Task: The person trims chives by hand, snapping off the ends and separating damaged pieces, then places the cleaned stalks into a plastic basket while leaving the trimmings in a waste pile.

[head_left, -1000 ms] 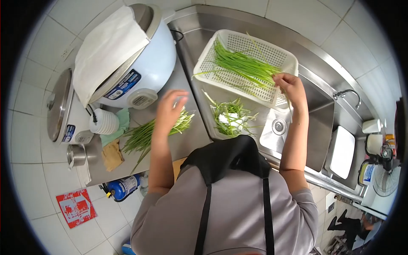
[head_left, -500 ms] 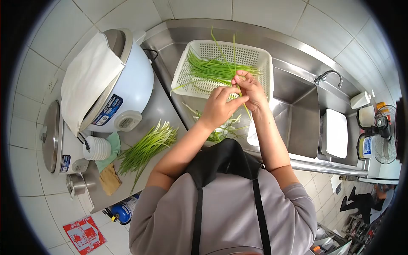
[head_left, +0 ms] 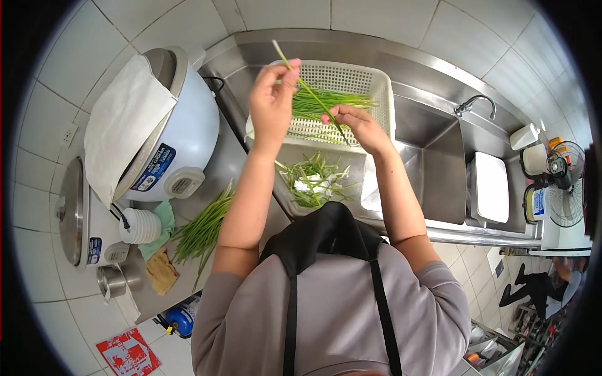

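Observation:
A long green stalk with a white end slants over the white perforated basket. My left hand pinches it near its white upper end. Closed round its lower, darker part are the fingers of my right hand. Green stalks lie in the basket beneath. Below the basket, loose trimmings lie around something white on the steel surface. A bunch of green stalks rests on the counter at the left, partly hidden by my left forearm.
At the left stand a large cooker with a white cloth, a second cooker, stacked white cups and folded cloths. Sink basins, a faucet and a fan are rightward. A person is far right.
My left hand has moved up and left, away from my right hand, with the stalk's white end. The stalk now slants between both hands. The view has shifted slightly.

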Tool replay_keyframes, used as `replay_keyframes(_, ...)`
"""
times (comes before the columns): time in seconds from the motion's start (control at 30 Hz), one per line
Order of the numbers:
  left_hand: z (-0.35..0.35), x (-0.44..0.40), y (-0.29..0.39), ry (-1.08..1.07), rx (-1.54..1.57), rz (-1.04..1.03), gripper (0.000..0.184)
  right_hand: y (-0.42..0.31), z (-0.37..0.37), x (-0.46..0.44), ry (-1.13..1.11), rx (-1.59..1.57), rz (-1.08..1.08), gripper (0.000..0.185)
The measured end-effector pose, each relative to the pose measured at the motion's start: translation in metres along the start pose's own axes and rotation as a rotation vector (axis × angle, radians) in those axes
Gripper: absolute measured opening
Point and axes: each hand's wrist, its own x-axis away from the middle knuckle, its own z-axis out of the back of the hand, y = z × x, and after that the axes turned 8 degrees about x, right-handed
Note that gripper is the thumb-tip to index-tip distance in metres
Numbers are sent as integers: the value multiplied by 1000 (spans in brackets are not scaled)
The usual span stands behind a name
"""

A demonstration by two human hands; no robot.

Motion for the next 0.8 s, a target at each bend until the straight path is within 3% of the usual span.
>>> replay_keyframes(0.07, 4, -11, 6, 41, 12, 11, 16, 9, 4, -1, -64, -266, -83, 26)
replay_keyframes(0.17, 13, -24, 14, 65, 8, 4, 18, 10, 4, 2, -106, -348, -168, 28)
replay_keyframes(0.37, 25, -27, 30, 115, 69, 40, 19, 27, 1, 6, -167, -250, -113, 23)
replay_keyframes(0.47, 28, -21, 37, 140, 116, 39, 19, 24, -4, 8, -34, -354, -119, 18)
replay_keyframes(0.57, 24, -11, 45, 200, 206, -32, 19, 39, -5, 0, 68, -828, -121, 16)
replay_keyframes(0.67, 26, -7, 67, 241, 233, -71, 19, 56, -5, -4, 259, -1103, -245, 14)
replay_keyframes(0.8, 44, -13, 70, 196, 169, 93, 20, 14, -37, 15, 58, -497, -319, 15)
